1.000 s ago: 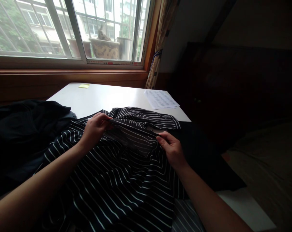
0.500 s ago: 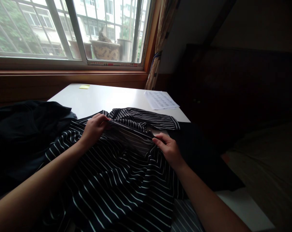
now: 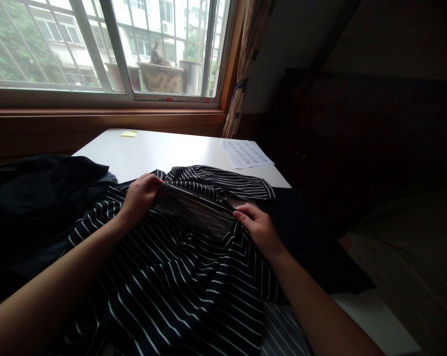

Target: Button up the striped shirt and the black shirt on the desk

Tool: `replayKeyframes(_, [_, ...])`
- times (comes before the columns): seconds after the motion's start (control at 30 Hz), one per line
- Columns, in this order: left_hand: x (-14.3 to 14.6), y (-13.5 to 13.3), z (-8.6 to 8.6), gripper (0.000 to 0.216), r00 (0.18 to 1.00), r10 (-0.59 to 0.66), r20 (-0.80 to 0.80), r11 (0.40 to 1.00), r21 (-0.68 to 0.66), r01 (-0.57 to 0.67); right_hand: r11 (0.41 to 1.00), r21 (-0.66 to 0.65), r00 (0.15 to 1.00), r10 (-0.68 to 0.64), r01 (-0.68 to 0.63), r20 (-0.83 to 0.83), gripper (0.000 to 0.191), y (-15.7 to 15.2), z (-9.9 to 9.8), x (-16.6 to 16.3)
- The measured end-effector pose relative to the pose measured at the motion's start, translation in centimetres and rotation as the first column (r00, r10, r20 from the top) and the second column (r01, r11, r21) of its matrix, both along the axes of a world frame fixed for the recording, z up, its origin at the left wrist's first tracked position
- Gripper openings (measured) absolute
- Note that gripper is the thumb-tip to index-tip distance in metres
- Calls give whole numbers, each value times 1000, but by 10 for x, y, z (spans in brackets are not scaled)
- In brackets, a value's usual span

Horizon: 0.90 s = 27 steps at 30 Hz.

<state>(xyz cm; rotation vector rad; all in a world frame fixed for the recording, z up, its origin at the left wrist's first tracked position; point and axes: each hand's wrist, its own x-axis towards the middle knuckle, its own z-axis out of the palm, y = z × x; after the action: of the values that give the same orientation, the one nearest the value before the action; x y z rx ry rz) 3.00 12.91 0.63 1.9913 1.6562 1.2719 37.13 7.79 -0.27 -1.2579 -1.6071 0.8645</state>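
Observation:
A black shirt with white stripes (image 3: 193, 272) lies spread and wrinkled over the near part of the table. My left hand (image 3: 140, 195) is closed on one end of its neckline edge. The other end is pinched between the thumb and fingers of my right hand (image 3: 258, 225). Between the two hands the edge is drawn fairly straight, and the paler inside of the shirt shows below it. One striped sleeve (image 3: 238, 180) stretches to the right beyond my hands. The left fingertips are partly hidden by the hand.
Dark clothing (image 3: 41, 193) is heaped at the left, and more dark cloth (image 3: 312, 247) hangs over the table's right side. On the white table (image 3: 152, 151) lie a yellow sticky note (image 3: 129, 133) and printed papers (image 3: 245, 153). Behind stands a barred window (image 3: 97, 49) with a curtain (image 3: 241, 74).
My left hand has moved slightly to the left along with the shirt's edge. My right hand stays almost in place, still pinching its end.

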Motion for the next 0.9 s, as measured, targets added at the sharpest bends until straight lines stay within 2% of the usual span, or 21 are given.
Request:
replayKeyframes(0.17, [-6, 2, 1, 22, 999, -41, -10, 999, 4, 41, 1000, -9, 1000, -13, 13, -12, 23, 1, -1, 1])
replayKeyframes(0.3, [-19, 8, 0, 25, 975, -141, -172, 989, 23, 147, 999, -15, 997, -52, 52, -60, 26, 2, -1, 3])
replayKeyframes(0.43, [-34, 17, -6, 28, 870, -359, -338, 932, -171, 318, 993, 21, 979, -111, 117, -170, 27, 0, 1, 4])
replayKeyframes(0.53, [-40, 17, -10, 32, 802, -444, -400, 892, -277, 356, 984, 52, 953, -154, 173, -261, 26, -3, 1, 5])
replayKeyframes(0.63, [-42, 15, -12, 35, 773, -425, -471, 902, -285, 323, 973, 91, 919, -167, 212, -356, 23, -4, -1, 7])
replayKeyframes(0.73, [-41, 12, -12, 26, 753, -359, -552, 933, -230, 276, 960, 111, 883, -187, 257, -431, 21, -4, -2, 10])
replayKeyframes(0.9, [-36, 8, -7, 15, 707, -128, -696, 991, -54, 126, 950, 100, 857, -216, 294, -469, 21, -4, -4, 11])
